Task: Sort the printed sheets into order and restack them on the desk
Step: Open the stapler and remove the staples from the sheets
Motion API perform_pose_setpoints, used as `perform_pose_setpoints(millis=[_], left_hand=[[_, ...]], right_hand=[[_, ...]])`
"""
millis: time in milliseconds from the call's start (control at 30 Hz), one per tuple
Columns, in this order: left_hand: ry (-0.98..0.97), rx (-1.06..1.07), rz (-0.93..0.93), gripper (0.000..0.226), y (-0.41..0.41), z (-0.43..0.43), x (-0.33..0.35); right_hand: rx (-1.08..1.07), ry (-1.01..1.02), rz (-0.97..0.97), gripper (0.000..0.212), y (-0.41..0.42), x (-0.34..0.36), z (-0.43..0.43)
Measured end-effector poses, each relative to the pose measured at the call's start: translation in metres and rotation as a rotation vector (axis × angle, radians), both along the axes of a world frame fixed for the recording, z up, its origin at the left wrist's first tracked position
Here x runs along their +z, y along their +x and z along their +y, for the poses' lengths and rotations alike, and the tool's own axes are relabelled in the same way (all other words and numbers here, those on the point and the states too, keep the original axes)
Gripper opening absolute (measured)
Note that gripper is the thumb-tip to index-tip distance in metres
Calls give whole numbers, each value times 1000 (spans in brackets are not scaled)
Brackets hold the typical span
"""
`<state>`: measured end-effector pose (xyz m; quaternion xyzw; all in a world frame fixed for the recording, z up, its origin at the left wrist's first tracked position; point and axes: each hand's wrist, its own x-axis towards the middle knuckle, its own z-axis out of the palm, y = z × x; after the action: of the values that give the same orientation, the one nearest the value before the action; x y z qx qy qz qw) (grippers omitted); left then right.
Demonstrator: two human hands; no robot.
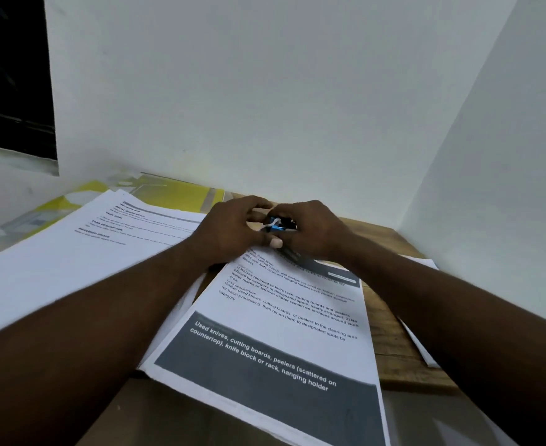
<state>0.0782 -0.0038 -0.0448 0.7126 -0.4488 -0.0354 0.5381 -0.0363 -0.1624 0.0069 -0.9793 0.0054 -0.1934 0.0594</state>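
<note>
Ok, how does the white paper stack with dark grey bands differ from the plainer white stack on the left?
The grey-banded stack has dark blocks with white lettering; the left stack shows mainly black text. The left hand and right hand pinch a small blue-black object at the grey-banded stack's far edge, not the left stack's. Both lie flat.

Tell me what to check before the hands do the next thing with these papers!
1. Grip: the left hand and the right hand pinch the blue-and-black clip: ok.
2. Clip biting the middle stack at its far edge: cannot tell.
3. Its edges squared: not ok, lower sheets poke out left.
4. The left stack lies flat: ok.
5. Pages in order: cannot tell.
</note>
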Motion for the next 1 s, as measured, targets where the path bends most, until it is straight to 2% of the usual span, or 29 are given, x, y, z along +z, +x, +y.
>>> perform_pose_setpoints(millis=[233,300,367,433,467,533,600,800,1000], left_hand=[[-54,-48,226,61,10,0,-1],[-68,-57,295,62,11,0,-2],[-72,-65,325,68,12,1,-1],[-59,-46,319,62,12,1,1],[-63,-33,322,51,11,1,1],[-83,-14,334,24,9,0,2],[-95,-15,329,13,8,-1,0],[-122,16,272,8,9,-2,-2],[-92,42,189,4,9,-3,-2]], right_hand=[[-7,52,13,27,4,-5,-4],[-3,68,-10,31,4,-7,-6],[5,107,-48,44,3,-8,-8],[-2,144,-67,57,0,-6,-10],[-1,146,-74,59,-1,-5,-11],[23,130,-100,56,-2,-5,-14],[46,83,-139,48,-3,-7,-14],[26,-84,-263,32,-4,-12,-14],[-42,-197,-156,27,-3,-4,-5]])
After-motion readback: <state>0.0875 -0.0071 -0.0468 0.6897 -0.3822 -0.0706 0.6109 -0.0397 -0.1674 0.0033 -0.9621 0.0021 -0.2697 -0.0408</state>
